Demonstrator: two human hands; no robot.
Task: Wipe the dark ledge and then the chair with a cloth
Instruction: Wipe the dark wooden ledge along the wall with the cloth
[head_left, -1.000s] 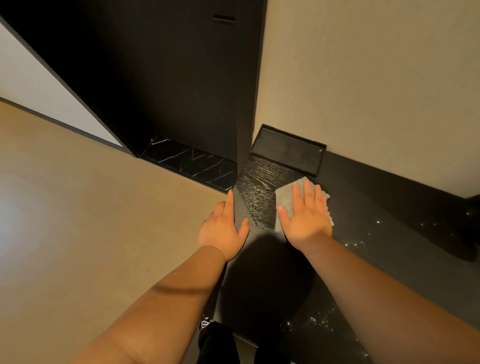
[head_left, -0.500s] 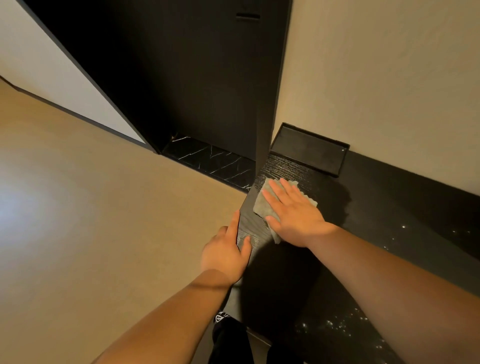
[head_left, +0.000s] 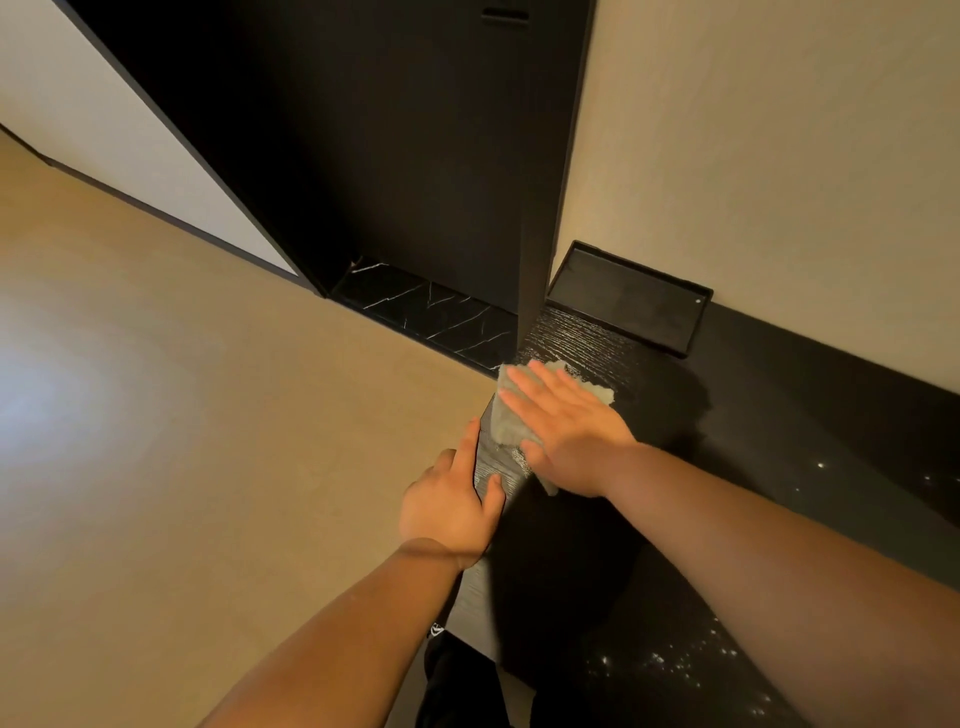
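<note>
Cloth (head_left: 505, 413): one, grey, ragged at its rim, lying flat on the dark ledge (head_left: 576, 338) and reaching its front edge, near the foot of the tall black panel (head_left: 389, 156).

Hands: two. Right hand (head_left: 569, 434) laid palm-down on the cloth, fingers (head_left: 540, 387) straight and slightly spread, pressing rather than clutching, pointed up and to the left. Left hand (head_left: 449, 506) resting on the ledge's front edge just beside the cloth, index finger stretched along the edge, thumb on the top surface, relaxed and holding nothing visible; remaining fingers hidden over the side.

Trays: one, a black tray (head_left: 628, 299), shallow, at the back of the ledge against the beige wall (head_left: 779, 182), apart from the cloth. Marble strips: one, a marble strip (head_left: 431, 306), black with white veins, beside the tan floor (head_left: 208, 415) at the panel's foot. White specks scattered over the ledge's right part.

Against half a second ago: cloth and right hand shifted left and a little farther back. A second ago: both farther right, below the tray. Left hand in the same spot on the edge.
</note>
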